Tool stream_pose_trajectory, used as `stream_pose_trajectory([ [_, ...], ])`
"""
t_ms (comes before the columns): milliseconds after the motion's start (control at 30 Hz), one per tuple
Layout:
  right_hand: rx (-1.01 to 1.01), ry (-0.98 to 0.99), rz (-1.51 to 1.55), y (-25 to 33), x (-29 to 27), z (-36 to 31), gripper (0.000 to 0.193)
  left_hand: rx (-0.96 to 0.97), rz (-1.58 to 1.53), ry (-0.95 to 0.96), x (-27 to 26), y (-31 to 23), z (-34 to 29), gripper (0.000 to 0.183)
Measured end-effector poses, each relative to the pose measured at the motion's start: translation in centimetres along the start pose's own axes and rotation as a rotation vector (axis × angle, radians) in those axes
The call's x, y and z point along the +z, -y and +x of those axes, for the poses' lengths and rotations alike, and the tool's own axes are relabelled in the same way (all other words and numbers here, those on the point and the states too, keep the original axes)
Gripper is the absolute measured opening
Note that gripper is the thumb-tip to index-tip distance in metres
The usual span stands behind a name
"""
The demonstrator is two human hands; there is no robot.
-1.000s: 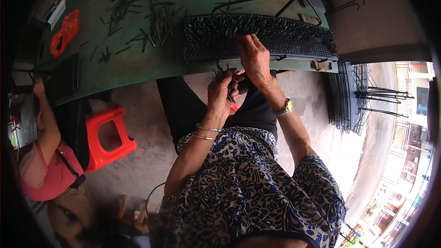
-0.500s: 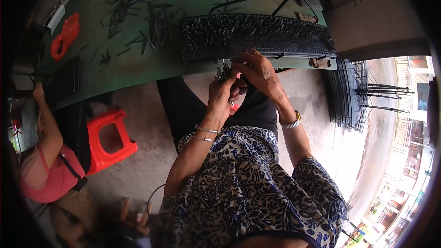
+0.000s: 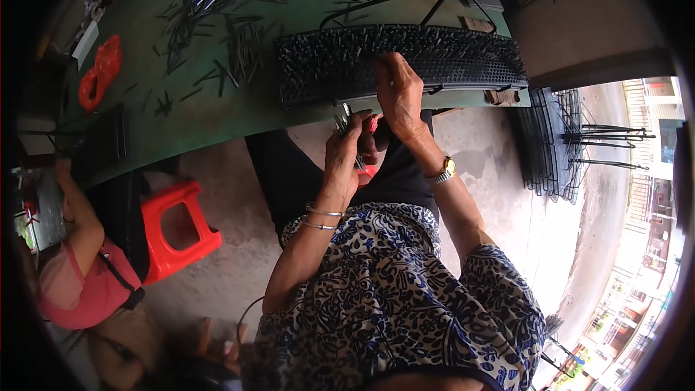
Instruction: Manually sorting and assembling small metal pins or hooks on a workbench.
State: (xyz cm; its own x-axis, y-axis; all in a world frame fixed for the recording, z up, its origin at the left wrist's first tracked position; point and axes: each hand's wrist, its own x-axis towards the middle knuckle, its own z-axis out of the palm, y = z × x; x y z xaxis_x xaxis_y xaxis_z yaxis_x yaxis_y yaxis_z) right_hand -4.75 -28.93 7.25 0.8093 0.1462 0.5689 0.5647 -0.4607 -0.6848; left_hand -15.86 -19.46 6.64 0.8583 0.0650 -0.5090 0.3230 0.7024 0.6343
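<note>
My left hand (image 3: 343,153) is closed around a bunch of thin metal rods (image 3: 342,122), whose ends stick up past the fingers in front of the table edge. Something red shows beside its fingertips. My right hand (image 3: 402,98) reaches over the front of a long black perforated rack (image 3: 463,74). Its fingers are pinched together close to the holes; what they hold, if anything, is hidden. Many short dark rods stand upright in the rack's rear part, while bare holes show along the front right.
Loose rods (image 3: 210,0) lie heaped on the green table (image 3: 174,105). An orange-red plastic item (image 3: 99,76) rests at the left. A red stool (image 3: 181,228) stands beside a seated person (image 3: 94,275). Black wire racks (image 3: 554,145) are stacked at right.
My right hand has moved from beside the left hand up and forward to the rack. The left hand stays near the table edge, still holding the rods.
</note>
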Motion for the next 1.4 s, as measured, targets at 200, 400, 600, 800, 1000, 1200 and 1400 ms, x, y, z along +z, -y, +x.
stream_pose_trajectory([
  [200,-0.024,-0.009,-0.021,-0.4,0.2,0.1,0.010,-0.121,-0.070,0.078,-0.8,0.8,0.4,0.035],
  [400,0.003,-0.014,0.017,-1.7,0.2,0.7,0.011,-0.133,-0.074,0.096,0.2,0.5,0.6,0.034],
  [600,-0.022,-0.041,-0.021,-2.2,1.0,1.5,0.012,-0.137,-0.080,0.072,0.5,0.4,1.2,0.032],
  [800,-0.027,0.005,-0.009,-1.7,0.8,1.8,0.009,-0.139,-0.091,0.076,0.4,0.2,0.8,0.031],
  [1000,-0.076,0.085,-0.166,-2.2,1.1,1.6,0.010,-0.132,-0.113,0.081,0.1,0.1,0.9,0.032],
  [1200,-0.024,0.217,-0.370,-1.5,-0.5,1.2,0.017,-0.135,-0.084,0.104,0.4,-0.1,0.7,0.033],
  [1400,0.485,0.683,0.300,1.6,-4.9,-0.6,0.019,-0.143,-0.043,0.178,-0.5,0.0,0.6,0.035],
])
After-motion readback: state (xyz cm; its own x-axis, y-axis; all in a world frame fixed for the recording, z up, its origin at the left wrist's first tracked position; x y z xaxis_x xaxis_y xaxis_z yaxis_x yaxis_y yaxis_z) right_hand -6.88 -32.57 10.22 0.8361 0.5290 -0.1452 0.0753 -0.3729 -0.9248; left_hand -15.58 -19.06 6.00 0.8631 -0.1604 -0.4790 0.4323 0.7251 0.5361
